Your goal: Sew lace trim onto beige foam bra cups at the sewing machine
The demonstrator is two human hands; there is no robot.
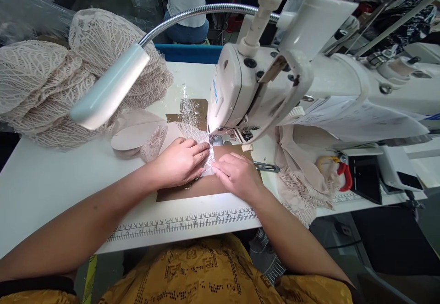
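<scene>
A pale pink lace piece (192, 132) lies under the needle area of the white sewing machine (228, 84), its left part folding over the table. My left hand (182, 162) presses flat on this lace just left of the needle, fingers close together and pointing right. To the right, my right hand (236, 174) has its thumb and fingers closed on the lace's near edge, in front of the needle. Beneath both hands is a brown taped sheet (189, 191) on the machine bed.
Stacked lace cups (103, 52) fill the back left. A lamp (112, 86) on a bendy neck hangs over the left side. More lace pieces (305, 175), red-handled scissors (344, 177) and a dark phone-like device (364, 180) lie right. A seated person (187, 6) is behind.
</scene>
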